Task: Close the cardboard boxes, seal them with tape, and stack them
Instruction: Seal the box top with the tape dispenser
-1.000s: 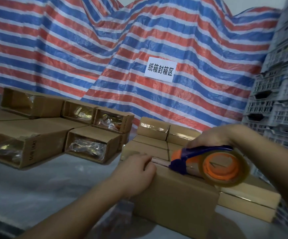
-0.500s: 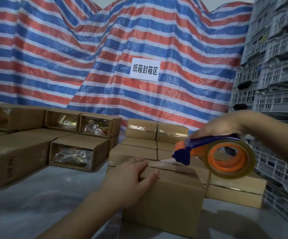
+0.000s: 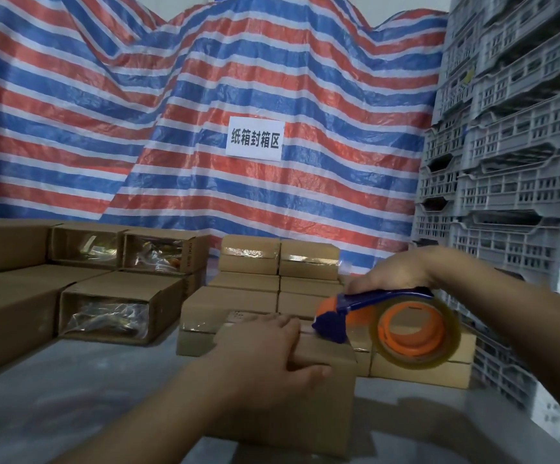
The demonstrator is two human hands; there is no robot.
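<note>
right hand point(image 3: 394, 274): I'm wrapped over the blue handle of the tape dispenser point(image 3: 385, 324), nose down on the box top.
left hand point(image 3: 270, 358): flat on the cardboard box point(image 3: 318, 396), fingers spread, thumb over the near edge, pinning flaps.
box location: front and centre on the grey table point(image 3: 71, 396), just before the sealed boxes point(image 3: 280, 259).
handling guess: light, stiff walls, flaps springy; take it by opposite side faces, not the lid.
tape: slick, sticky; keep pressure on the seam.
open boxes point(image 3: 118, 308): left, bagged contents showing.
</note>
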